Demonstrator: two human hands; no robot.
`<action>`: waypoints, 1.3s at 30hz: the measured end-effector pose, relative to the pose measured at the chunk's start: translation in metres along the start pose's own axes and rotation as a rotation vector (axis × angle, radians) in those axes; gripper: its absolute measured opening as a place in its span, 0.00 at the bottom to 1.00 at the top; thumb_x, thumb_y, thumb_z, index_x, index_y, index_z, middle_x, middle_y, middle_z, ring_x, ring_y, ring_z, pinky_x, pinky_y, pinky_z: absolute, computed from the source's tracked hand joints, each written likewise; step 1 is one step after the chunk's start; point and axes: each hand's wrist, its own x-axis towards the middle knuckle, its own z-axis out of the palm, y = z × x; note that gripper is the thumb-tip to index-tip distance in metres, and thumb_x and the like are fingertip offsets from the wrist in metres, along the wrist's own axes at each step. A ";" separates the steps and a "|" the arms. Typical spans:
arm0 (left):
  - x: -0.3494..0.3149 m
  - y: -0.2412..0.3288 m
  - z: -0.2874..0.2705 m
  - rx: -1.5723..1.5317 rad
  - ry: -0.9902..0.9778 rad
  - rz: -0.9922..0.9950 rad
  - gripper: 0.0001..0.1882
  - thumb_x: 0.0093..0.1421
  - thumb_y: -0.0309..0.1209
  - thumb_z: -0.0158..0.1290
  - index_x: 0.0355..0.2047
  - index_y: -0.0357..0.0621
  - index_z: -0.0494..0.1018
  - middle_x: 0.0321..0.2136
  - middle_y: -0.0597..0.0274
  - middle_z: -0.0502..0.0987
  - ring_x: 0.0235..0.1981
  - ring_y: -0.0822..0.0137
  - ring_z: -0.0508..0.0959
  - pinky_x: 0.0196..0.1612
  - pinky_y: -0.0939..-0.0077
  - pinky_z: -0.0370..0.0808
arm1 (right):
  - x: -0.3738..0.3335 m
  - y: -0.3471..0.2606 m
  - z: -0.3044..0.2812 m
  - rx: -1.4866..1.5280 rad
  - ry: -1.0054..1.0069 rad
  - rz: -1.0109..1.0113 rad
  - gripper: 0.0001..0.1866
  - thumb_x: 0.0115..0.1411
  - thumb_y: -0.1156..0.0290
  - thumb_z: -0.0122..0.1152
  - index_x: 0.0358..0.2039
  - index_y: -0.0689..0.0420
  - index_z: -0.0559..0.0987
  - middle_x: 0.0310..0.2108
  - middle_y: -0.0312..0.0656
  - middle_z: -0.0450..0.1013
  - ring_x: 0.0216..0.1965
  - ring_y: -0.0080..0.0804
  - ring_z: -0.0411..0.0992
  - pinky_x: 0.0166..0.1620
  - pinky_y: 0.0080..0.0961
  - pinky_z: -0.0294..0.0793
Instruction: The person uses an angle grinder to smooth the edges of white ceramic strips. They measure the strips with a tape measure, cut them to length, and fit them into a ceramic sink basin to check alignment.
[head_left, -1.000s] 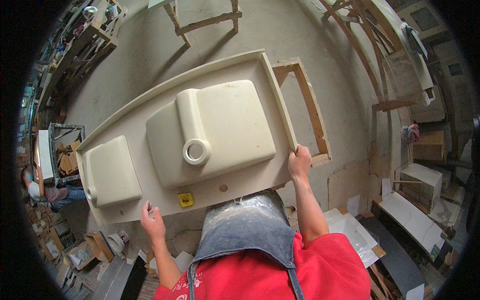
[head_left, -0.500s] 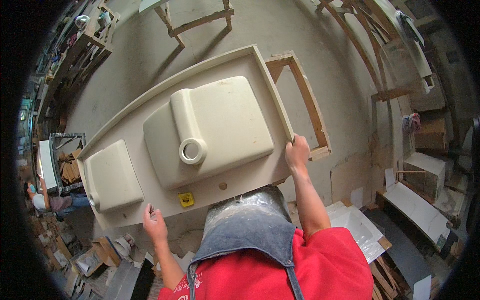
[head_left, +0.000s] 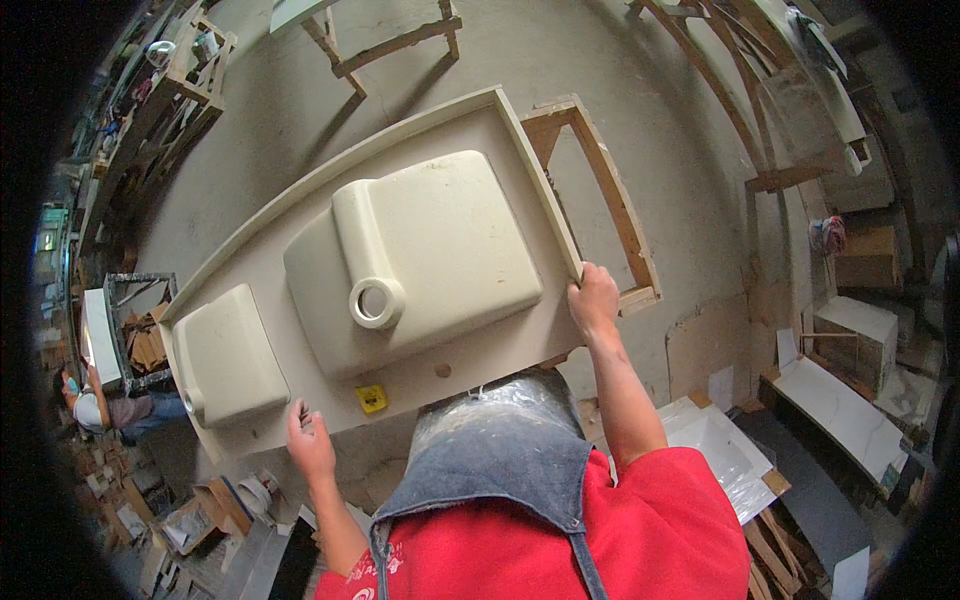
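An off-white double-bowl sink top (head_left: 420, 385) lies underside up before me, on a wooden frame (head_left: 612, 180). Its large bowl (head_left: 455, 220), with a round drain collar, bulges upward in the middle; the smaller bowl (head_left: 232, 350) is at the left. My right hand (head_left: 594, 298) is closed over the raised rim at the right near corner. At the near edge, beside the smaller bowl, my left hand (head_left: 309, 440) has its fingers apart and appears to hold nothing. A yellow tape measure (head_left: 371, 398) rests on the near part of the underside.
Another wooden stand (head_left: 395, 45) is beyond the sink top. Wooden racks line the far left and far right. White slabs (head_left: 835, 420) and a plastic-wrapped basin (head_left: 715, 450) lie at the near right. A person (head_left: 100, 410) is at the left, by a dark metal frame (head_left: 140, 290) holding wood scraps.
The sink top has shifted very slightly left in the view, with my right hand still on its rim. My left hand is nearly unmoved.
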 end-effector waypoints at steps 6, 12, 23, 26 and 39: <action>-0.002 0.015 0.006 -0.020 -0.027 0.035 0.24 0.65 0.27 0.56 0.61 0.34 0.71 0.53 0.49 0.77 0.47 0.63 0.79 0.49 0.70 0.78 | -0.009 0.005 -0.007 -0.009 -0.102 -0.003 0.16 0.54 0.69 0.68 0.44 0.56 0.78 0.40 0.51 0.75 0.45 0.54 0.75 0.49 0.49 0.76; -0.005 0.036 0.010 -0.026 -0.045 0.014 0.24 0.64 0.28 0.56 0.60 0.35 0.72 0.52 0.52 0.78 0.47 0.64 0.79 0.50 0.69 0.77 | -0.030 0.020 -0.004 0.009 -0.113 -0.024 0.17 0.53 0.69 0.68 0.44 0.56 0.77 0.41 0.51 0.74 0.45 0.55 0.74 0.48 0.50 0.76; 0.028 0.152 0.053 -0.034 -0.104 0.450 0.21 0.63 0.26 0.57 0.57 0.36 0.74 0.48 0.52 0.79 0.45 0.62 0.80 0.51 0.67 0.77 | -0.080 0.041 -0.042 0.061 -0.217 0.072 0.26 0.52 0.67 0.69 0.53 0.55 0.77 0.45 0.52 0.74 0.49 0.53 0.74 0.52 0.47 0.76; 0.038 0.226 0.078 -0.159 -0.106 0.550 0.21 0.62 0.25 0.58 0.56 0.35 0.74 0.47 0.53 0.79 0.41 0.64 0.80 0.49 0.68 0.77 | -0.084 0.062 -0.057 0.159 -0.191 0.006 0.29 0.52 0.63 0.71 0.54 0.57 0.76 0.47 0.54 0.73 0.51 0.54 0.73 0.54 0.47 0.75; -0.043 0.381 0.297 0.089 -0.128 0.210 0.31 0.61 0.34 0.61 0.63 0.36 0.67 0.51 0.51 0.76 0.43 0.60 0.77 0.51 0.63 0.76 | 0.061 0.227 -0.135 0.584 -0.578 0.042 0.31 0.57 0.60 0.72 0.59 0.59 0.76 0.52 0.51 0.77 0.53 0.46 0.76 0.57 0.37 0.74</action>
